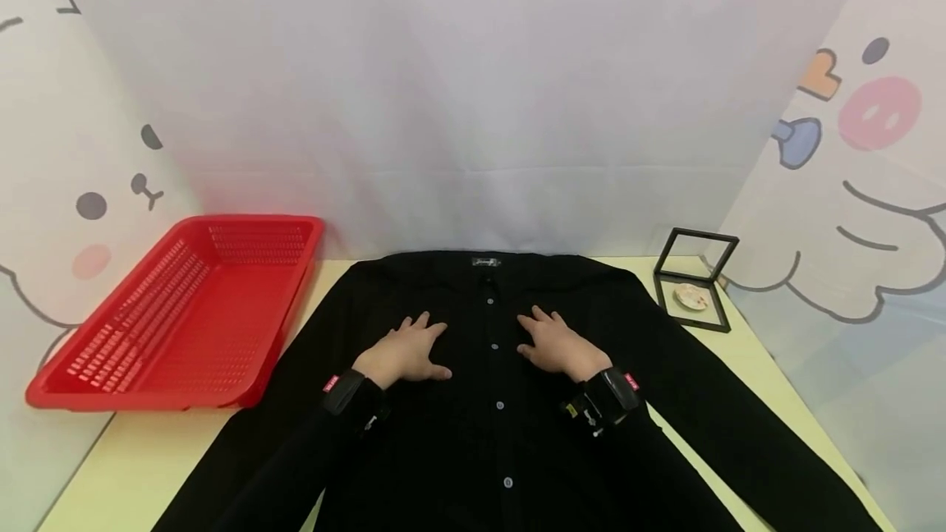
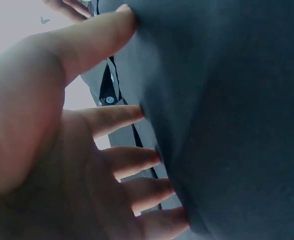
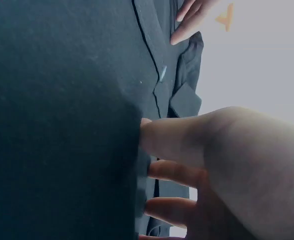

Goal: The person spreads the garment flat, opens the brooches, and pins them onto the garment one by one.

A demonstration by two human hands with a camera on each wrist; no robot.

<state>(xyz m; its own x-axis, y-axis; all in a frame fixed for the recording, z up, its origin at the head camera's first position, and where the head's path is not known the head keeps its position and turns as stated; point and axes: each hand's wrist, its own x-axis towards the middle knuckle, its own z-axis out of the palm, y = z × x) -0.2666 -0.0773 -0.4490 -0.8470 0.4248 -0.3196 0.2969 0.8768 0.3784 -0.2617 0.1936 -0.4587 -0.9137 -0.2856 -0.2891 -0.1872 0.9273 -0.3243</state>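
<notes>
A black button-up shirt (image 1: 473,433) lies spread front side up, its collar end at the far edge and pale buttons down the middle. My left hand (image 1: 405,351) rests on the chest left of the button line, fingers spread. On the other side of the buttons my right hand (image 1: 560,343) lies in the same way. In the left wrist view the fingertips (image 2: 129,159) touch the dark cloth, and nothing is gripped. The right wrist view also has spread fingers (image 3: 173,171) pressing on the fabric. One shirt sleeve (image 1: 754,409) stretches toward the near right.
A red plastic basket (image 1: 296,302) stands at the left of the pale yellow table (image 1: 126,466). At the back right is an opened black-framed case (image 1: 720,325) with a small patterned round item (image 1: 691,296) in it. A white curtain (image 1: 473,105) hangs behind.
</notes>
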